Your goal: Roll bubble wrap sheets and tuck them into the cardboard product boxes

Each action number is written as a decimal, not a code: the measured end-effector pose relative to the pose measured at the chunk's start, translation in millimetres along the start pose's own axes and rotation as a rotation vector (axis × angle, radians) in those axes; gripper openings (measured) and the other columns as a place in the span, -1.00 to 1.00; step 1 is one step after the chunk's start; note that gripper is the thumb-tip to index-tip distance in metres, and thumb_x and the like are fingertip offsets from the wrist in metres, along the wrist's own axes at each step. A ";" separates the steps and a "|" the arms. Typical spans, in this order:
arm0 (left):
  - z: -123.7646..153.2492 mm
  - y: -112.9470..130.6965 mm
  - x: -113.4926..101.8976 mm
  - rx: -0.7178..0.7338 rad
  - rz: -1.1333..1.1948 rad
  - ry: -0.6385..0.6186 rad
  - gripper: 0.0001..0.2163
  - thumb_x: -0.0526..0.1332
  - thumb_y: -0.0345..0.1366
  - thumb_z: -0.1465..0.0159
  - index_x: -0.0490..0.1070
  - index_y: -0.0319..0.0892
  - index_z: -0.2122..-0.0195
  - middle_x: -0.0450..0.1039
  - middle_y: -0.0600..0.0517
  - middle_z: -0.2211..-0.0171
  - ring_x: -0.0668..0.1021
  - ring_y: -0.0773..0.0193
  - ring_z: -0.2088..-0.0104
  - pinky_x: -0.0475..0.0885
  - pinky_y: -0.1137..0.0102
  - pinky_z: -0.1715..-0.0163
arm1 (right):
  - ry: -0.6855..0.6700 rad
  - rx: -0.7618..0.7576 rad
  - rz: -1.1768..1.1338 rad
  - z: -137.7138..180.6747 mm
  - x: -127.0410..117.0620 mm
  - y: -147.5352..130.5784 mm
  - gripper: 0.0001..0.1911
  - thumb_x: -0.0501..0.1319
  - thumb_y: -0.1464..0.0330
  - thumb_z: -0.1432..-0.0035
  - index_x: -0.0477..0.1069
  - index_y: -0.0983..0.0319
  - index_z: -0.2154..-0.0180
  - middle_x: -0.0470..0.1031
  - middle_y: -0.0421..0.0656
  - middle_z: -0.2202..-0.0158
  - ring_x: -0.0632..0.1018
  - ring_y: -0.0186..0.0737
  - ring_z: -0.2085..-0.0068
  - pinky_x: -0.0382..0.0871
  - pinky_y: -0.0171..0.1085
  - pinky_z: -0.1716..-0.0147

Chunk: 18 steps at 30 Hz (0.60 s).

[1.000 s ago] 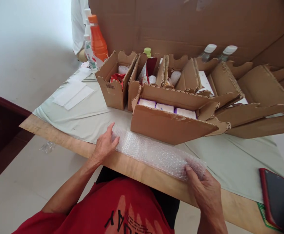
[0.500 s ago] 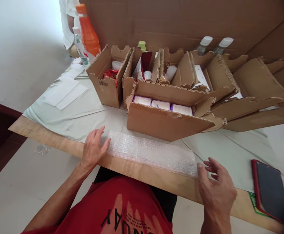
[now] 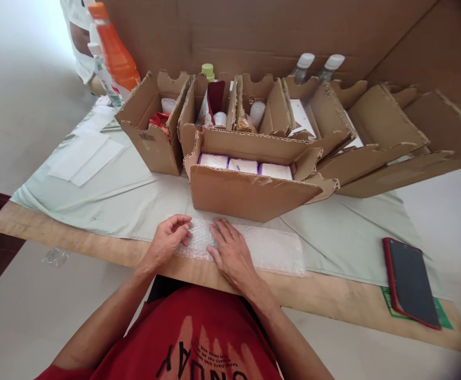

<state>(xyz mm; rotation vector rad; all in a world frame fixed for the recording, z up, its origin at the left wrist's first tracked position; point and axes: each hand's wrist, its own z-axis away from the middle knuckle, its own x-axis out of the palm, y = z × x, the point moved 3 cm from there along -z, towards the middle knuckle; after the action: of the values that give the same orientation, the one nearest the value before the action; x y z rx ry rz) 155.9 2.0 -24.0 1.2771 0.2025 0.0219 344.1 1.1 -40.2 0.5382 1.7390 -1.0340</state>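
Note:
A long flat strip of clear bubble wrap lies along the front of the table, close to my body. At its left end, my left hand has its fingers bent in, with the thumb against them at the edge of the wrap. My right hand rests palm down on the strip just right of it, fingers stretched out and nothing gripped. Just behind the wrap stands an open cardboard box with three white, purple-edged packs inside.
Several open cardboard bins line the back, holding small packaged goods. An orange bottle stands at back left, near white paper sheets. A red-cased phone lies at right. Behind the left corner, a person's sleeve shows.
My right hand has moved left from the right end of the bubble wrap onto its left half. My left hand's fingers have curled in at the left end. The view has shifted right.

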 end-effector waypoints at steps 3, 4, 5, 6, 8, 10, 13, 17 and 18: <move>-2.4 -2.1 -4.6 -0.076 0.077 -0.018 -0.69 0.34 -0.12 -0.14 0.50 -0.23 0.19 0.54 0.05 0.42 0.54 0.35 0.52 0.46 0.42 0.48 | 0.082 0.119 0.048 38.0 -11.1 44.5 -0.43 0.08 0.19 -0.39 0.25 0.26 -0.33 0.28 0.09 -0.36 0.26 0.16 -0.38 0.25 0.15 -0.27; -2.5 -2.7 -4.8 -0.087 0.092 -0.020 -0.69 0.34 -0.11 -0.13 0.50 -0.23 0.20 0.55 0.04 0.40 0.54 0.34 0.51 0.46 0.42 0.48 | 0.110 0.172 0.081 52.6 -17.4 61.2 -0.42 0.05 0.16 -0.41 0.24 0.26 -0.34 0.28 0.08 -0.37 0.25 0.15 -0.39 0.23 0.16 -0.28; -2.7 -3.5 -4.7 -0.094 0.104 -0.017 -0.68 0.35 -0.11 -0.13 0.50 -0.22 0.20 0.55 0.03 0.39 0.55 0.33 0.49 0.46 0.42 0.48 | 0.134 0.227 0.118 67.2 -24.5 77.7 -0.42 0.01 0.14 -0.42 0.25 0.25 -0.34 0.28 0.07 -0.37 0.26 0.15 -0.39 0.21 0.16 -0.28; -2.8 -4.3 -4.5 -0.098 0.112 -0.012 -0.68 0.35 -0.11 -0.13 0.50 -0.22 0.19 0.55 0.02 0.37 0.56 0.32 0.48 0.46 0.42 0.48 | 0.160 0.287 0.156 81.1 -32.5 93.3 -0.42 -0.03 0.13 -0.43 0.27 0.26 -0.32 0.28 0.08 -0.37 0.26 0.14 -0.38 0.21 0.15 -0.28; -3.1 -5.8 -4.2 -0.096 0.113 -0.005 -0.68 0.35 -0.11 -0.14 0.50 -0.23 0.18 0.56 0.01 0.35 0.56 0.32 0.46 0.47 0.42 0.46 | 0.229 0.418 0.223 105.1 -49.6 119.2 -0.42 -0.09 0.11 -0.43 0.35 0.29 -0.25 0.33 0.10 -0.33 0.30 0.16 -0.36 0.21 0.16 -0.26; -2.4 -5.8 -4.1 -0.090 0.102 -0.017 -0.68 0.34 -0.11 -0.15 0.51 -0.23 0.18 0.56 0.00 0.33 0.56 0.32 0.44 0.47 0.41 0.43 | 0.318 0.533 0.261 121.3 -65.6 134.9 -0.41 -0.11 0.09 -0.41 0.44 0.30 -0.15 0.41 0.13 -0.27 0.37 0.19 -0.29 0.25 0.16 -0.21; 3.9 0.4 -3.8 -0.054 0.038 -0.026 -0.71 0.31 -0.12 -0.18 0.52 -0.22 0.17 0.54 0.01 0.32 0.55 0.31 0.42 0.48 0.39 0.40 | 0.417 0.599 0.266 125.8 -80.4 138.7 -0.45 -0.05 0.08 -0.36 0.49 0.29 -0.07 0.52 0.13 -0.13 0.47 0.18 -0.15 0.29 0.14 -0.13; 24.1 23.1 6.4 0.158 -0.173 0.013 -0.79 0.25 -0.21 -0.23 0.54 -0.17 0.16 0.52 0.01 0.31 0.54 0.27 0.33 0.46 0.38 0.34 | 0.326 0.609 0.239 106.6 -76.9 128.7 -0.46 0.02 0.06 -0.31 0.52 0.29 -0.02 0.54 0.13 -0.07 0.48 0.19 -0.07 0.32 0.13 -0.04; 30.4 28.4 13.1 0.209 -0.206 -0.012 -0.80 0.23 -0.23 -0.24 0.54 -0.16 0.16 0.52 -0.01 0.26 0.55 0.26 0.29 0.46 0.38 0.32 | 0.297 0.614 0.229 101.8 -73.9 126.6 -0.47 0.04 0.05 -0.29 0.52 0.28 0.00 0.52 0.13 -0.09 0.47 0.20 -0.07 0.32 0.14 -0.03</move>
<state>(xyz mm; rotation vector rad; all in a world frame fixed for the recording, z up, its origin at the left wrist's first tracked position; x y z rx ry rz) 176.4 -16.8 9.6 1.4584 0.3322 -0.1878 522.2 -8.5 -36.2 1.3020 1.5382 -1.3709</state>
